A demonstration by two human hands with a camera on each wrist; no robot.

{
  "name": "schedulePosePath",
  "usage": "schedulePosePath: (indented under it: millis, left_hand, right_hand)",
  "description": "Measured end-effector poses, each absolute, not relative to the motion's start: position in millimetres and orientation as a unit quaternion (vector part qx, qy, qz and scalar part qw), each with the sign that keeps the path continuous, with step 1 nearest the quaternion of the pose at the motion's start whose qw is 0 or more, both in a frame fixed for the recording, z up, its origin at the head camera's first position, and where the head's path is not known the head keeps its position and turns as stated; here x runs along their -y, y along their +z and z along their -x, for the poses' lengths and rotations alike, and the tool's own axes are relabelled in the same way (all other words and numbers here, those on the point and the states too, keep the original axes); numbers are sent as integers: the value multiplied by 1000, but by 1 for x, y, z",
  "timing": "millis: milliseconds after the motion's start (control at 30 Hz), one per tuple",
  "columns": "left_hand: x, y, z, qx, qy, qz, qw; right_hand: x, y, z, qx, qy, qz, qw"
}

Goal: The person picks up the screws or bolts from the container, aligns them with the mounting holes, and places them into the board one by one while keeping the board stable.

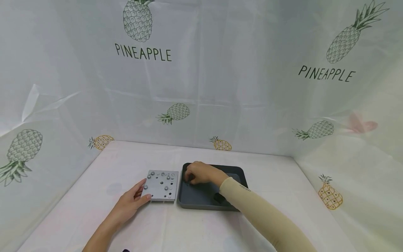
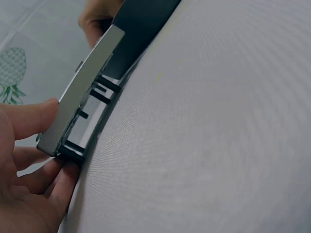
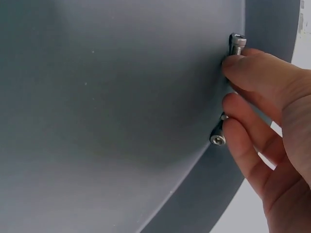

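A square metal plate (image 1: 157, 190) with holes and several socket head screws set in it lies left of the grey tray. My left hand (image 1: 129, 203) grips its left edge, thumb on top and fingers underneath. In the left wrist view, dark screw shanks (image 2: 101, 96) stick out below the plate (image 2: 80, 92). Inside the tray (image 1: 192, 205), at its left end, is my right hand (image 1: 201, 173). Its thumb and forefinger pinch a socket head screw (image 3: 237, 43), head outward. A second socket head screw (image 3: 218, 139) lies by the other fingertips, against the tray wall.
A small black object (image 1: 219, 198) sits in the tray near the right forearm, partly hidden by the sleeve (image 1: 252, 206). White sheeting with pineapple prints (image 1: 178, 111) rises behind and beside the white-covered table (image 1: 201, 231). Something dark (image 1: 126, 250) peeks in at the bottom edge.
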State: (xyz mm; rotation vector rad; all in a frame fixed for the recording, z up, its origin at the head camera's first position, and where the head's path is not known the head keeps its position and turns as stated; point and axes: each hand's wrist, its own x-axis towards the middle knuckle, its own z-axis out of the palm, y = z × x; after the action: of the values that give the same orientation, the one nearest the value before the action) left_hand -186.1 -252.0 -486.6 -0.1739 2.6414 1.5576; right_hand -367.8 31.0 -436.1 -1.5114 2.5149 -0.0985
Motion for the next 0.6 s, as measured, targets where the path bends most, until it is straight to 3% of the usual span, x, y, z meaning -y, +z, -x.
schedulePosePath:
  millis: [600]
  left_hand:
    - [251, -485, 184, -859, 509, 47, 26]
  right_hand:
    - [-30, -431, 359, -848, -54, 509, 135]
